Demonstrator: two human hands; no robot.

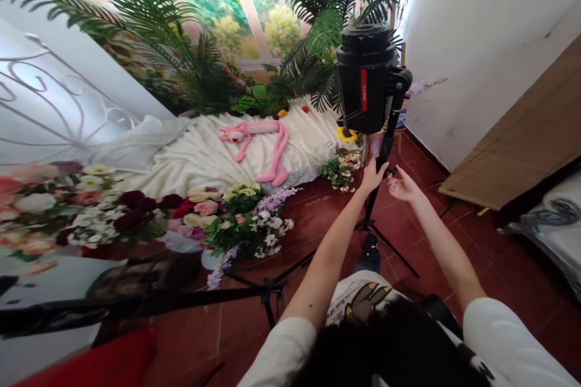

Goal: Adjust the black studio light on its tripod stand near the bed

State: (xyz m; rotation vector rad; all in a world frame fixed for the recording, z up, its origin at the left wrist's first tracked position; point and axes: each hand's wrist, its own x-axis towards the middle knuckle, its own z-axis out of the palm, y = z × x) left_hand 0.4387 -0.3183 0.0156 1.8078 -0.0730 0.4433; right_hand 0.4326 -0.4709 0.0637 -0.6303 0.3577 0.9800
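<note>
A black studio light point(365, 81) with a red label tops a black stand point(371, 202) in front of me. My left hand point(374, 174) is wrapped round the pole of the stand below the light. Just to its right, my right hand point(401, 185) has its fingers curled at a small dark knob point(390, 172) on the pole. The legs of the stand spread over the red tiled floor near my shoe.
A pink plush toy point(261, 128) lies on white draped cloth point(181, 163). Flowers point(245, 211) line its front, and palm leaves rise behind. Another black stand point(267, 287) is at the lower left. A brown board point(517, 133) leans at the right.
</note>
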